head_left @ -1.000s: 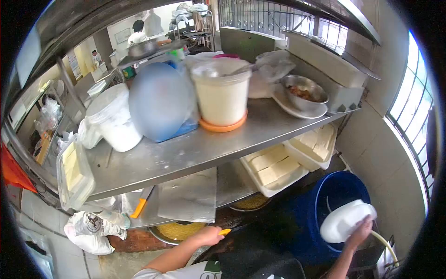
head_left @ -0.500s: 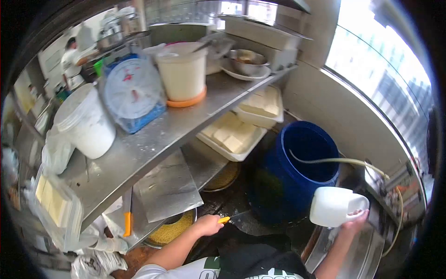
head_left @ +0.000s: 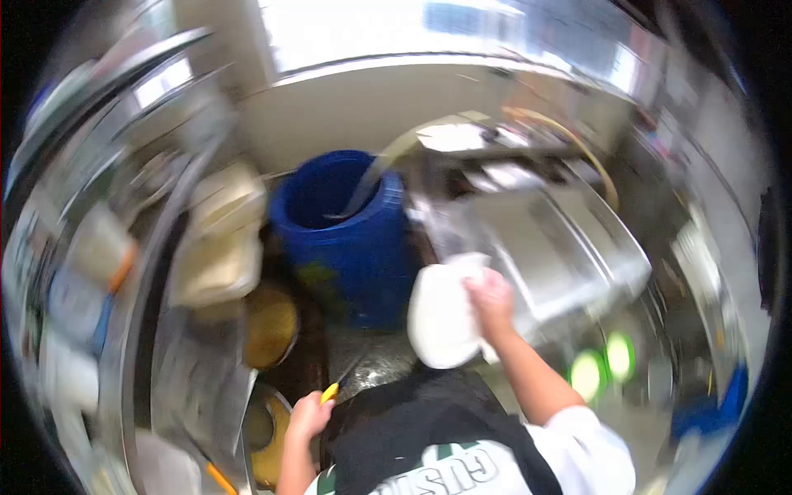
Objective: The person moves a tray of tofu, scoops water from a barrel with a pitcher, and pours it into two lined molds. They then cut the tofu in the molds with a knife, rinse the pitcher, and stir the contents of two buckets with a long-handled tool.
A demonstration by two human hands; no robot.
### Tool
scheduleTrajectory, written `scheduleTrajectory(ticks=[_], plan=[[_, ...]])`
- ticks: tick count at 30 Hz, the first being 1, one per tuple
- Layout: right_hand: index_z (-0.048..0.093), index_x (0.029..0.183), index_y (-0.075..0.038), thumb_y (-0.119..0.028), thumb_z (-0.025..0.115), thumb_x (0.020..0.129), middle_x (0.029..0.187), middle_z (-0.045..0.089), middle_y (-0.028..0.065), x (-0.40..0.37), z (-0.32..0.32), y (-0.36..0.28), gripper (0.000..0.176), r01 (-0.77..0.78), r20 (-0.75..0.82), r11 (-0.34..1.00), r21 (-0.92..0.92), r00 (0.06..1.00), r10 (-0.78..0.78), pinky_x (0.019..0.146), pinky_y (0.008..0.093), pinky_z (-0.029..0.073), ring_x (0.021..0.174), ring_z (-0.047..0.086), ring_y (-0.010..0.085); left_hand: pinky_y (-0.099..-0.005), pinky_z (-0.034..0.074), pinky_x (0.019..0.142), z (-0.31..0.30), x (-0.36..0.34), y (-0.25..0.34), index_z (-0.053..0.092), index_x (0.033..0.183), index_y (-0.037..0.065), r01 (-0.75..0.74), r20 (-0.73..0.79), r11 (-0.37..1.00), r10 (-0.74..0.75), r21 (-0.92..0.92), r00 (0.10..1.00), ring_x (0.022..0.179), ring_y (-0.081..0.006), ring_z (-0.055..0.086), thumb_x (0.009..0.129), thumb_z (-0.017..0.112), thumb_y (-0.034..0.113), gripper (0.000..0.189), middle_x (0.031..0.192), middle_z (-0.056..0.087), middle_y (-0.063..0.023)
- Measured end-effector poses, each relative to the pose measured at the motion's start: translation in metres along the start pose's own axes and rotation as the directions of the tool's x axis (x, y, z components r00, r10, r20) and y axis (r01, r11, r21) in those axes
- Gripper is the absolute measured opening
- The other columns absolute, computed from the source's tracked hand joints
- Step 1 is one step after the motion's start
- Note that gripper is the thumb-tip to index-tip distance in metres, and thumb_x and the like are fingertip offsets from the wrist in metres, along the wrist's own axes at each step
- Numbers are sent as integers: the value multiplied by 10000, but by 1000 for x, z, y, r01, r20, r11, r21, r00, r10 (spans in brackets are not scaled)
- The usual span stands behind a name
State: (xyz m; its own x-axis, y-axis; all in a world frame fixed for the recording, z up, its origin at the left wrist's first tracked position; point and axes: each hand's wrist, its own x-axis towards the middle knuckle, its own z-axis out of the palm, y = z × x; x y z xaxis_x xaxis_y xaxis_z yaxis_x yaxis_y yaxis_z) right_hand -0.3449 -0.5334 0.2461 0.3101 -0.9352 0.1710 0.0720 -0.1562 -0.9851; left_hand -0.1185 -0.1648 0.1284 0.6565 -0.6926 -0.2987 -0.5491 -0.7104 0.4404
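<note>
My left hand point(head_left: 307, 415) is closed around the yellow handle of a knife point(head_left: 330, 391). Its thin blade points away from me and is smeared by motion. My right hand point(head_left: 491, 301) grips the handle of a white plastic jug point(head_left: 444, 322), held in front of my apron. Just beyond the jug stands a tall blue barrel point(head_left: 338, 256), with a pale hose point(head_left: 361, 198) hanging into its mouth. What the jug contains cannot be seen.
Right of the barrel is a stainless-steel unit point(head_left: 528, 247). Basins of yellow grains point(head_left: 271, 326) sit on the floor at left, beside white trays of pale blocks point(head_left: 216, 260) and a metal shelf point(head_left: 157, 272). An orange-handled knife point(head_left: 219, 478) lies lower left. Two green-rimmed round things point(head_left: 587, 377) are at right.
My view has swung to the right, bringing the steel unit into full view and the shelf to the left edge. Both hands keep their holds; the jug now appears before the barrel.
</note>
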Motion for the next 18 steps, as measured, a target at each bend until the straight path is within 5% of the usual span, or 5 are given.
scheduleTrajectory(ticks=[2, 7, 11, 16, 18], plan=[[649, 990, -76, -251, 737, 954, 774, 579, -34, -13, -45, 3, 199, 55, 49, 997, -61, 997, -52, 553, 277, 433, 659, 527, 74, -538, 552, 847, 17, -22, 33, 726, 1075, -8, -51, 7, 999, 51, 18, 999, 992, -473, 704, 945, 705, 323, 356, 999, 729, -292], [621, 911, -102, -322, 717, 977, 700, 556, 1, -7, -148, 14, 248, -326, -83, 781, 533, 898, 431, 448, 293, 437, 499, 509, 133, -501, 557, 815, 32, -83, 95, 724, 1094, -34, -103, 124, 993, 96, 56, 988, 951, -459, 715, 951, 699, 265, 332, 978, 731, -293], [583, 852, -134, -440, 734, 949, 668, 529, 7, 71, -241, 36, 355, -226, -205, 655, 721, 834, 513, 447, 327, 422, 485, 481, 148, -449, 558, 803, 42, -129, 109, 720, 1158, -36, -46, 174, 996, 59, -76, 983, 905, -414, 730, 965, 703, 247, 344, 962, 743, -265], [584, 874, -135, -472, 724, 953, 665, 533, 8, 167, -293, 21, 373, -205, -222, 670, 714, 841, 494, 465, 354, 414, 501, 483, 155, -460, 559, 812, 52, -152, 107, 715, 1139, -41, -43, 165, 999, 41, 9, 985, 940, -417, 731, 962, 706, 246, 337, 981, 745, -264], [607, 830, -72, -463, 716, 954, 674, 585, 42, 173, -288, 3, 424, -164, -288, 854, 493, 896, 338, 498, 358, 457, 573, 584, 172, -464, 558, 811, 57, -155, 98, 714, 1137, -41, -22, 164, 1000, 21, 0, 986, 944, -421, 729, 962, 707, 246, 336, 982, 745, -264]])
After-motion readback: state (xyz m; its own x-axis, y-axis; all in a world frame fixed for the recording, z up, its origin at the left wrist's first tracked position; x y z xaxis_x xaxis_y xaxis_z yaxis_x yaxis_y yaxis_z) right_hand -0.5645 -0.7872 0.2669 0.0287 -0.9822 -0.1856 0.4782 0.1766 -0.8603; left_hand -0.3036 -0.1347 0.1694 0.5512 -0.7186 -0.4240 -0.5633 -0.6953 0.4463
